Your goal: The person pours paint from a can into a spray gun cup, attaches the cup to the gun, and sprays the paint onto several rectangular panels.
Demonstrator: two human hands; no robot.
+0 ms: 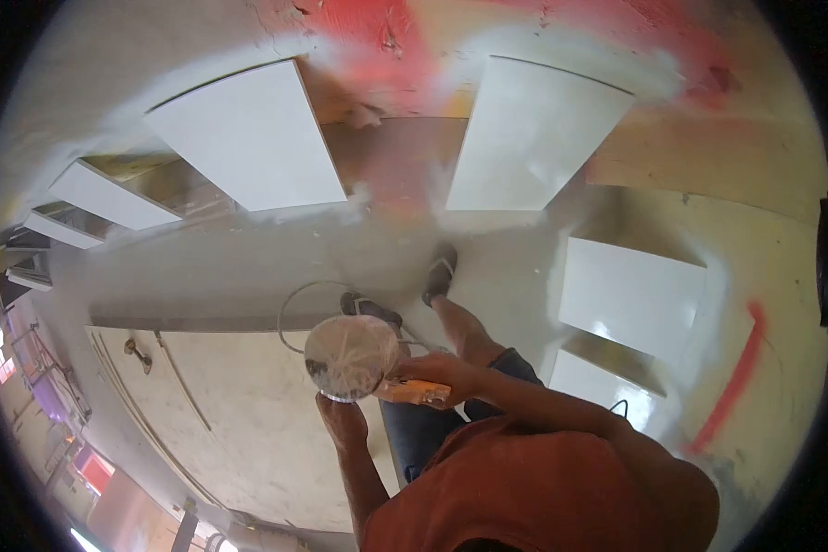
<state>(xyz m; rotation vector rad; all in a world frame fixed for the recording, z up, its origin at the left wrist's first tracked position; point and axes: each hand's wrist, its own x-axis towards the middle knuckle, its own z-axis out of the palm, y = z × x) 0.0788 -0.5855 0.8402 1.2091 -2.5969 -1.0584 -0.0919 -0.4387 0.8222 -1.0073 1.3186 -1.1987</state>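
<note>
My right hand (pixel 442 370) is closed around the orange handle of a spray gun (pixel 421 393). A round, see-through cup (pixel 351 357) with pale streaks inside sits at the gun's front, its broad face toward me. My left hand (pixel 342 419) is at the cup's lower edge and seems to touch it. The cup hides most of the left fingers, so their grip does not show. A thin grey hose (pixel 290 308) loops out behind the cup.
White panels lean along the walls: one large panel (pixel 253 138) ahead left, another (pixel 538 138) ahead right, others at far left and right (pixel 630 294). A large pale board (pixel 230 396) lies at my left, with a small metal fitting (pixel 138 354) on it. Red paint marks the walls.
</note>
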